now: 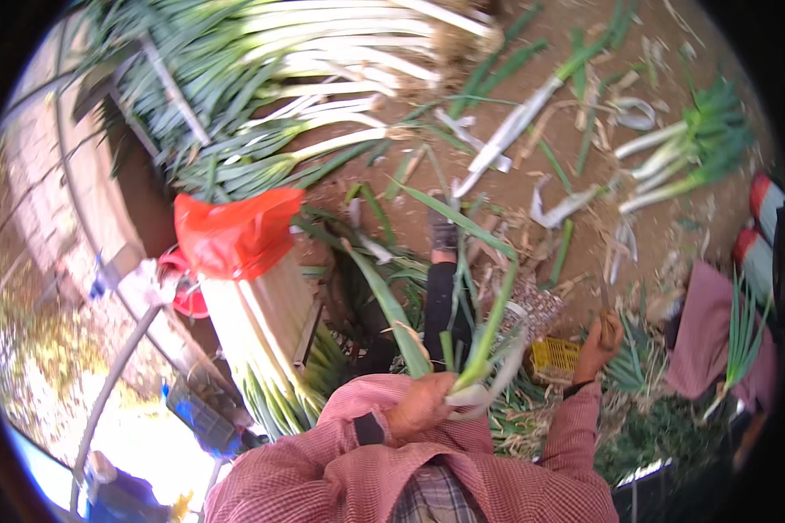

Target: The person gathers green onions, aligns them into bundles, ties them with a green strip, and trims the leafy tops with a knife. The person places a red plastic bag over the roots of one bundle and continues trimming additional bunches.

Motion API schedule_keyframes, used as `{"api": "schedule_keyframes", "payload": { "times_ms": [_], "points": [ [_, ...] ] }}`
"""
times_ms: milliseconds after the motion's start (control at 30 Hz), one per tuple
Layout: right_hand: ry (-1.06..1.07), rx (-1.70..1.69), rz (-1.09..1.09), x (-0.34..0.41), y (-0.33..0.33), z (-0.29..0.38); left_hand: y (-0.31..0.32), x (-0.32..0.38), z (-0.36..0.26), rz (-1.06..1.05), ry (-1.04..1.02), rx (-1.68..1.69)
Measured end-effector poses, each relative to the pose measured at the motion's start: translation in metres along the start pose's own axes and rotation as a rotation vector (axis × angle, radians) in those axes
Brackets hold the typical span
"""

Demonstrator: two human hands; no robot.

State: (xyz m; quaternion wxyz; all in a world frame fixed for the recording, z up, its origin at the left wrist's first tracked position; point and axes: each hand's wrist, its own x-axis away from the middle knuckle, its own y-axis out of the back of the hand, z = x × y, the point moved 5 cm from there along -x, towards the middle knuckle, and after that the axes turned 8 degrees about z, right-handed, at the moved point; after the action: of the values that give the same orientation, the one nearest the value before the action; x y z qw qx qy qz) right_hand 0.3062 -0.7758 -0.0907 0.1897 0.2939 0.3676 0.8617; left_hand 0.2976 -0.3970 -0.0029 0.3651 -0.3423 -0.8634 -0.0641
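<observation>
Near my lap, my left hand is closed around a green onion, whose green leaves stick up and whose pale, peeled part curls beside the fingers. Out to the right, my right hand grips a slim tool that looks like a knife, its narrow end pointing away from me; its edge is too blurred to tell. A tall bundle of long onions, white ends up, stands on my left with a red plastic bag over its top.
Many long onions lie in a large pile at the upper left. A small bunch lies at the right. Peeled leaves litter the soil. A yellow crate is beside my right hand. Another person's pink sleeve shows at the far right.
</observation>
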Motion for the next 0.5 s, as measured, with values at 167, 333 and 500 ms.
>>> {"api": "schedule_keyframes", "payload": {
  "times_ms": [167,333,500],
  "points": [
    [0.282,-0.545,0.305,0.036,-0.041,0.052,0.001,0.061,-0.037,-0.109,-0.241,0.101],
    [0.388,-0.031,0.250,0.076,-0.074,0.181,0.051,0.154,-0.028,-0.557,-0.301,0.185],
    [0.503,-0.058,0.435,0.116,-0.096,0.263,0.086,0.267,-0.012,-1.001,-0.337,0.159]
  ]
}}
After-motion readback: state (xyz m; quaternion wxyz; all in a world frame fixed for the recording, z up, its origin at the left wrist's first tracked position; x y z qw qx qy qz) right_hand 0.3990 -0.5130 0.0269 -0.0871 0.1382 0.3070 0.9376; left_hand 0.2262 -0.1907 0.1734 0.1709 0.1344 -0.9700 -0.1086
